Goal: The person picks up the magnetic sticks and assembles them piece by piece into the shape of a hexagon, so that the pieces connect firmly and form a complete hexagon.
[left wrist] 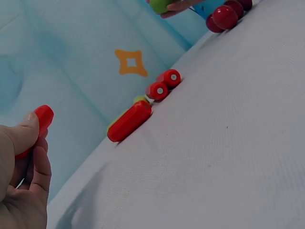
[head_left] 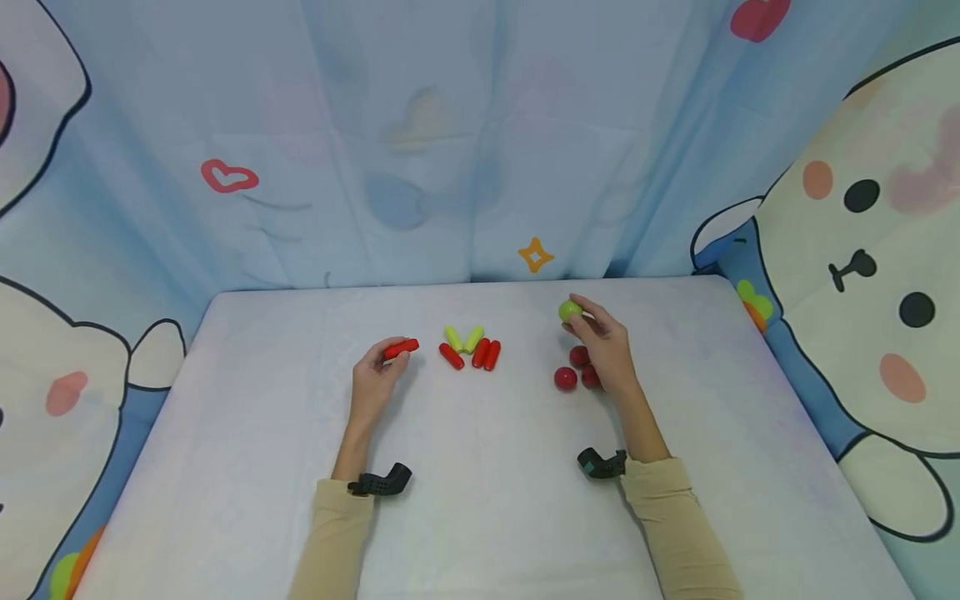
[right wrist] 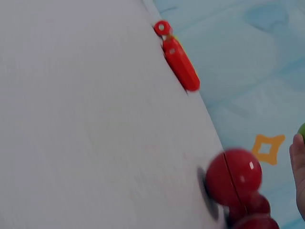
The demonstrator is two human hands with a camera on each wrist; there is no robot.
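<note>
My left hand holds a short red stick-shaped piece between thumb and fingers, above the table on the left. To its right lie three similar red pieces and two yellow-green ones, grouped together. On the right, my right hand pinches a green ball in its fingertips. Several shiny dark red balls sit beneath and beside that hand, which partly covers them. One red ball shows a seam line in the right wrist view, where the right hand is mostly cut off.
A white cloth covers the table. Behind it hangs a light blue curtain with printed shapes, and cartoon figures flank both sides. Each wrist wears a black camera, and both sleeves are tan.
</note>
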